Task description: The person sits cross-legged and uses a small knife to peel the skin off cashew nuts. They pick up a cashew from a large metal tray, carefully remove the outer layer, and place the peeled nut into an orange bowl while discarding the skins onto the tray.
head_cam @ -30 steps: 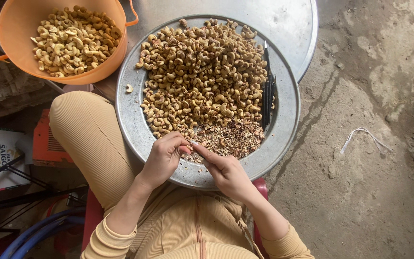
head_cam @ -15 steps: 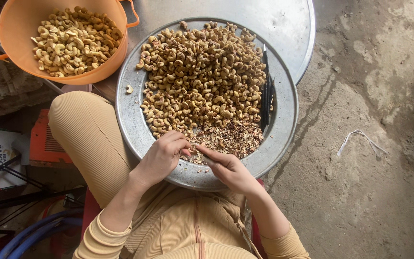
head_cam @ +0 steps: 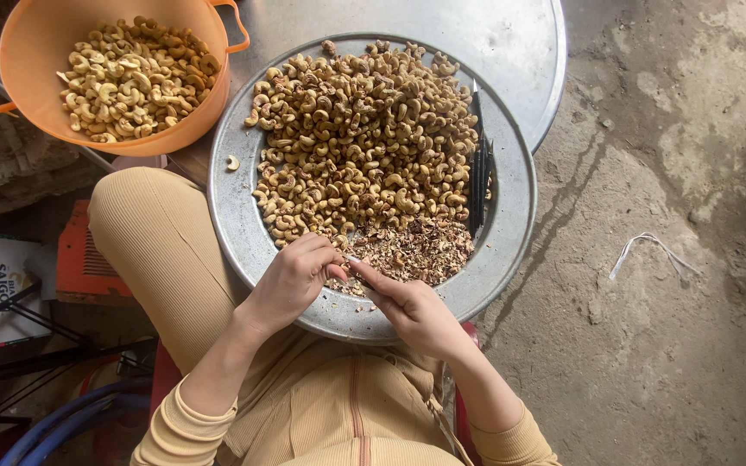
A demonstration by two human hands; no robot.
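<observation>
A: Item held?

B: One small cashew nut point(head_cam: 341, 263), pinched at the fingertips of the left hand point(head_cam: 291, 280), above the near rim of the round grey metal tray point(head_cam: 235, 216). Mostly hidden by the fingers; its colour and which way it points cannot be told.

A: Right hand?

B: The right hand point(head_cam: 416, 309) has its fingers pressed together around a thin metal blade point(head_cam: 363, 269). The blade's long axis runs from lower right to upper left, tip meeting the nut at the left fingertips.

A: Tray contents?

B: A heap of brown-skinned, curved cashew nuts point(head_cam: 364, 138) fills the middle and far part. A patch of reddish-brown skin flakes point(head_cam: 412, 250) lies at the near side, just beyond the hands. One pale peeled nut point(head_cam: 232, 161) sits alone on the left rim. A dark slender tool point(head_cam: 477, 168) lies at the right edge of the heap, long axis near to far.

A: Other containers?

B: An orange plastic tub with handles point(head_cam: 36, 52), upper left, touching the tray's edge, holds pale peeled cashew nuts point(head_cam: 135, 78). A second round metal tray point(head_cam: 511, 52) lies under the first at the far side, showing bare metal.

A: Surroundings?

B: Tray rests on the lap of the person in beige ribbed clothing point(head_cam: 157, 250). Rough concrete floor point(head_cam: 666, 345) to the right, with a white strap loop point(head_cam: 649, 250) on it.
</observation>
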